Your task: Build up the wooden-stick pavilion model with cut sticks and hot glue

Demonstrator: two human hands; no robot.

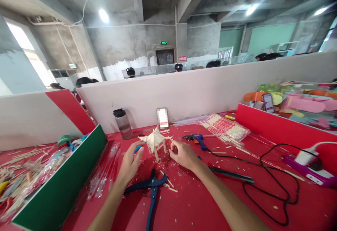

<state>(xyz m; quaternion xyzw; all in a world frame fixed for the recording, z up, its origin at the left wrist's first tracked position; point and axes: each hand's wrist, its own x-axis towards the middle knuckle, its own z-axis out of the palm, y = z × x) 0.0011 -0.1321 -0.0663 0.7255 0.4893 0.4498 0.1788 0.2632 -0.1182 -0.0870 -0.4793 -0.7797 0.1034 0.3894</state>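
A small pavilion of pale wooden sticks [155, 140], with a pointed roof and legs, stands upright on the red table between my hands. My left hand [133, 155] is at its left, thumb and fingers apart, with a blue object [137, 148] beside them that I cannot tell is held or lying behind. At the right of the pavilion, my right hand [181, 153] has its fingers curled and pinched near a roof corner; what they hold, if anything, is too small to tell. Blue-handled cutters [153, 183] lie open in front of the pavilion.
Behind stand a dark-lidded bottle [123, 126] and a blurred white card [162, 118]. To the right lie a blue glue gun [198, 140], bagged sticks [228, 127], a black-handled tool [231, 175], a looping cable and a purple power strip [310, 171]. A green divider [63, 178] borders the left.
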